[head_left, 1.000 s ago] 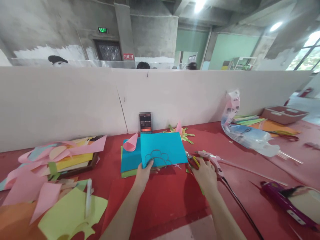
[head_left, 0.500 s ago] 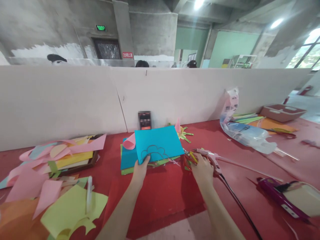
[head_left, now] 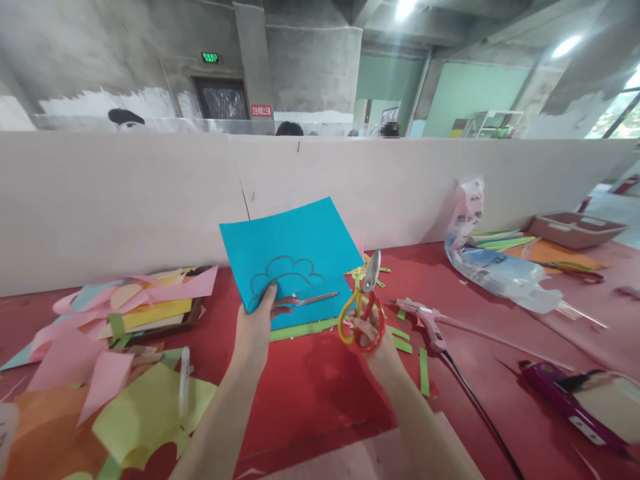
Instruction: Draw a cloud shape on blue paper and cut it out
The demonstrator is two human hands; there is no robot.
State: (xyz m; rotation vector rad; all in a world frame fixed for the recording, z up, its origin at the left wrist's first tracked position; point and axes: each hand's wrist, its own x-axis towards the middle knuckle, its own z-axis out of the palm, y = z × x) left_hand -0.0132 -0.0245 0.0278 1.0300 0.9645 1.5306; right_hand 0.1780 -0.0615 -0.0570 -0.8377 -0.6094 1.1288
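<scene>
Raised and tilted over the table is a blue sheet of paper (head_left: 295,233) with a scalloped cloud outline drawn on it. My left hand (head_left: 257,327) pinches its lower left edge, thumb on top. Scissors (head_left: 371,273) with one red and one yellow handle loop stand blades up in my right hand (head_left: 373,333), its fingers at the loops. Behind and below the raised sheet lie another blue sheet (head_left: 305,317), a pencil (head_left: 317,298) and a green sheet (head_left: 300,330).
Coloured paper scraps (head_left: 70,353) and a white pen (head_left: 185,380) cover the left side. To the right are green strips (head_left: 424,372), a pink glue gun (head_left: 425,320) with its cord, a plastic bag (head_left: 500,273), a purple device (head_left: 565,400) and a bin (head_left: 580,230). A white partition (head_left: 150,200) stands behind.
My right hand has lifted the scissors off the table and brought them left with blades up. My left hand has raised the blue sheet and moved it left, uncovering the pencil.
</scene>
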